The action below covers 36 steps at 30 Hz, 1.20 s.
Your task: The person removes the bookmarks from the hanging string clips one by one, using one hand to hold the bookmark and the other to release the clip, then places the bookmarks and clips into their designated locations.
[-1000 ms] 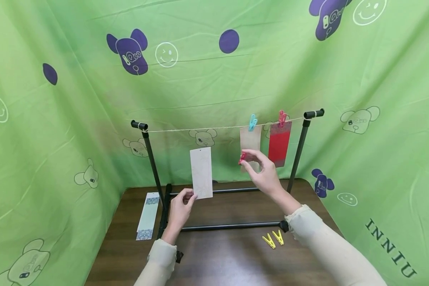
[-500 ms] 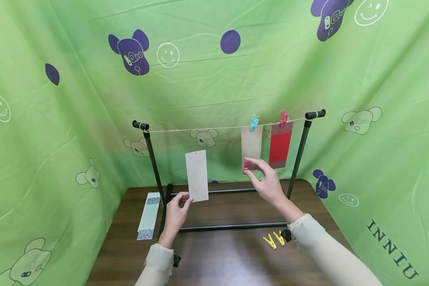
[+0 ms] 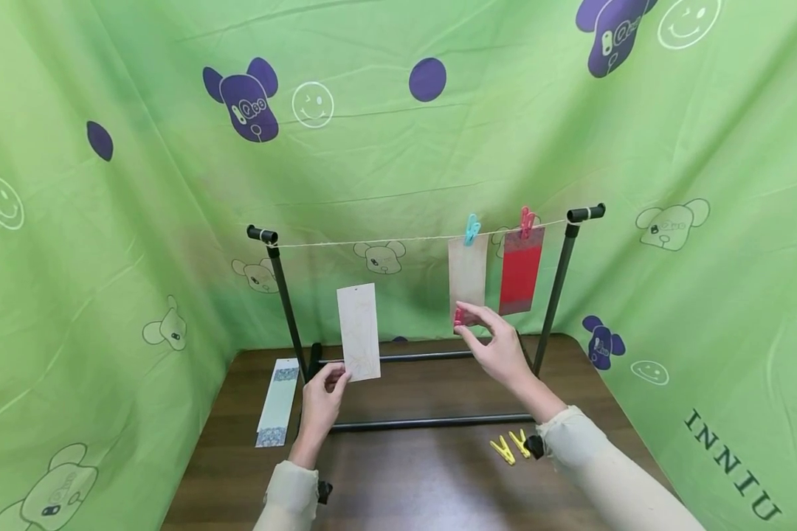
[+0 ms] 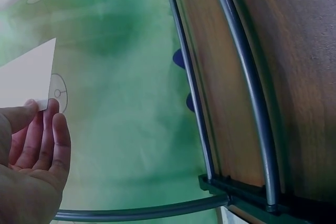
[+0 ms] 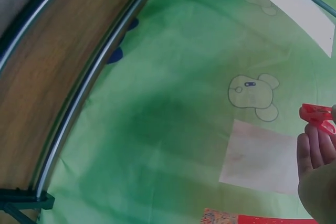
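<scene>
My left hand pinches the lower left corner of a pale bookmark-like card with a small hole at its top. The card stands upright in the air below the string. In the left wrist view, thumb and fingertips grip the card's corner. Between thumb and fingers my right hand holds a small red clothespin, seen also as a red clothespin in the right wrist view. Behind it hangs a beige card under a blue clothespin. A red card hangs from another red clothespin.
A black stand carries the string between two posts. Two yellow clothespins lie on the brown table near the right sleeve. Pale cards with blue patterned bands lie at the left. Green printed cloth surrounds the table.
My left hand has moved the pale card left and slightly down. The right hand, still pinching the red clothespin, has come down a little and slightly right.
</scene>
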Each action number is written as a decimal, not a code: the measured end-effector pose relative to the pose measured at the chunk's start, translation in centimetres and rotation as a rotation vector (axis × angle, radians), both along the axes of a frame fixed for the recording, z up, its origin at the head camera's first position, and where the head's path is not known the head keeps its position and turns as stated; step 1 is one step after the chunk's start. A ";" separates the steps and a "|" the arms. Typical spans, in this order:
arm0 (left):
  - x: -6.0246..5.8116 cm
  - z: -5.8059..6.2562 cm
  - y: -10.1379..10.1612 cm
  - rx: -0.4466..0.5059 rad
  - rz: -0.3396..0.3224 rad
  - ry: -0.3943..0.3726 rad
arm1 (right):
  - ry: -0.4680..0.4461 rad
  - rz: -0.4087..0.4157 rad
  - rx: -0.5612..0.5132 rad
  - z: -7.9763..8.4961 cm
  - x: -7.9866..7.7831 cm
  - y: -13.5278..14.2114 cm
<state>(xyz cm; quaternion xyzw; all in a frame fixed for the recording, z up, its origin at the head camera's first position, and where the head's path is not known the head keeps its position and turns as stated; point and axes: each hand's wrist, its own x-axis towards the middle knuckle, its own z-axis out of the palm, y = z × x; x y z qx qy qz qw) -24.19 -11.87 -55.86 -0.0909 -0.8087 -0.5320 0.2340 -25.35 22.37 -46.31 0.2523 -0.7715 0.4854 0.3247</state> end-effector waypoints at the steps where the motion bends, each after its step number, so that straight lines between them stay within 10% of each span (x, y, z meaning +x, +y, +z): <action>1: 0.0 -0.1 -0.1 -0.001 0.004 -0.007 | -0.015 -0.004 -0.005 -0.1 0.1 0.0; 36: 1.4 -2.5 -2.3 0.059 0.067 -0.074 | -0.166 -0.078 -0.005 -4.6 1.8 0.1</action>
